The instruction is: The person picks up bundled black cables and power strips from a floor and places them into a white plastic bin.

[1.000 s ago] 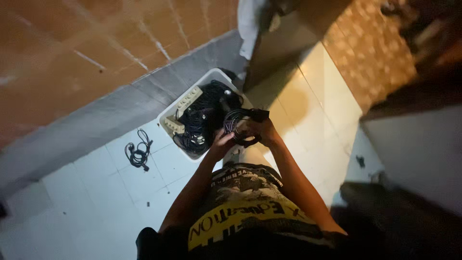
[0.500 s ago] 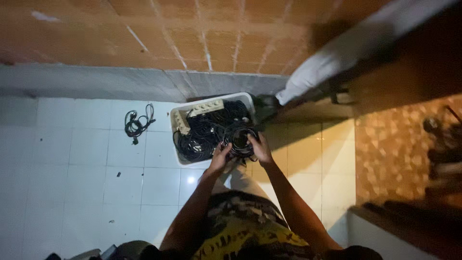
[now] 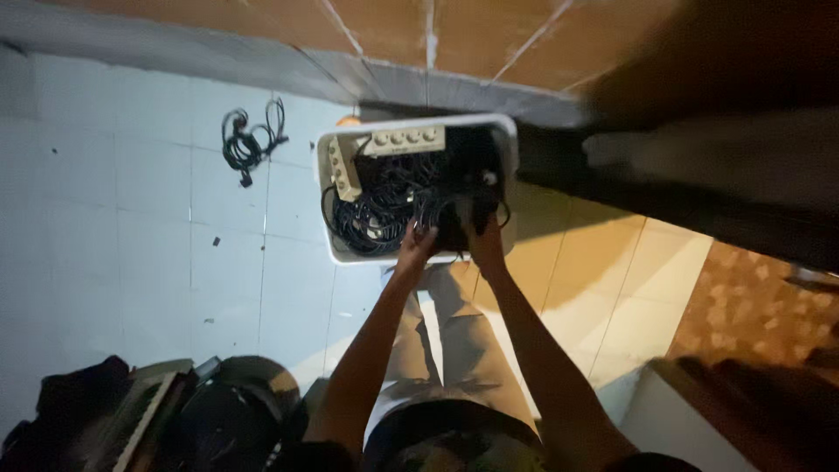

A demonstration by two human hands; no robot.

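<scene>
A white plastic bin (image 3: 336, 253) stands on the tiled floor against the wall, full of tangled black cables (image 3: 384, 201), with two beige power strips (image 3: 404, 141) along its far and left sides. Both my arms reach down to its near edge. My left hand (image 3: 414, 246) and my right hand (image 3: 481, 239) hold a black coiled cable bundle (image 3: 454, 229) between them, just over the bin's near rim. The fingers are partly hidden by the cables.
A loose black cord (image 3: 247, 142) lies on the white tiles left of the bin. Dark bags and a round dark object (image 3: 218, 415) sit at the lower left. A dark blurred mass covers the upper right.
The view has swung and moved closer to the bin. My hands have lowered the black cable bundle toward the bin's near rim.
</scene>
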